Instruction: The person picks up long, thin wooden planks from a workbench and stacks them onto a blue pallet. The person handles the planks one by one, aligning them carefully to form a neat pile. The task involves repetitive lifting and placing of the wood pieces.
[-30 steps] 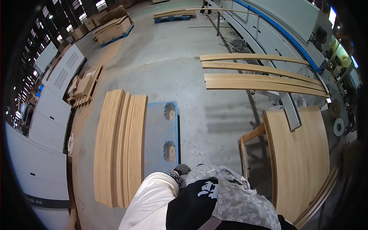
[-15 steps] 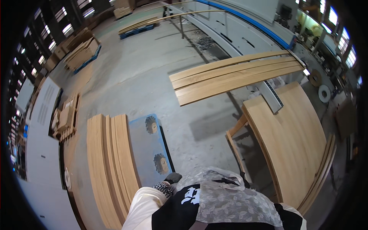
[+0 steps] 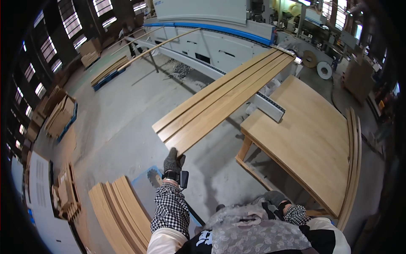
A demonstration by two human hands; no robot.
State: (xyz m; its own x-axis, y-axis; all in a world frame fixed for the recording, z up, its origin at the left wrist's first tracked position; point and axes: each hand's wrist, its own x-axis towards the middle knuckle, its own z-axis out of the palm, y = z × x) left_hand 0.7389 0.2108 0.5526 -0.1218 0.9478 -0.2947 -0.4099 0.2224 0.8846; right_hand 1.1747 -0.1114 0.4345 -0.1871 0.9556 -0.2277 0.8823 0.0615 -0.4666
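In a dark grey glove, my left hand [image 3: 171, 162] reaches forward to the near end of a long wooden board [image 3: 198, 134]. Its fingers close on the board's corner, partly hidden by the wood. Beside that board lie two more long boards [image 3: 190, 111], and all of them slant out from the machine. A dark device sits at my left wrist over a checked sleeve. My right hand [image 3: 275, 198], gloved too, is bent in close to my patterned grey apron [image 3: 262, 226], near the table edge; its fingers are not clear enough to read.
A wood-topped table [image 3: 300, 131] stands to the right, with narrow strips [image 3: 353, 169] along its far right side. Stacked boards [image 3: 120, 211] lie at lower left beside a blue-edged pallet [image 3: 144, 178]. The long machine [image 3: 203, 48] crosses the back, a metal support arm [image 3: 270, 106] jutting out.
My left hand has come up from beside my body to the near board's end. My right hand has come into view. The whole view has turned to the right.
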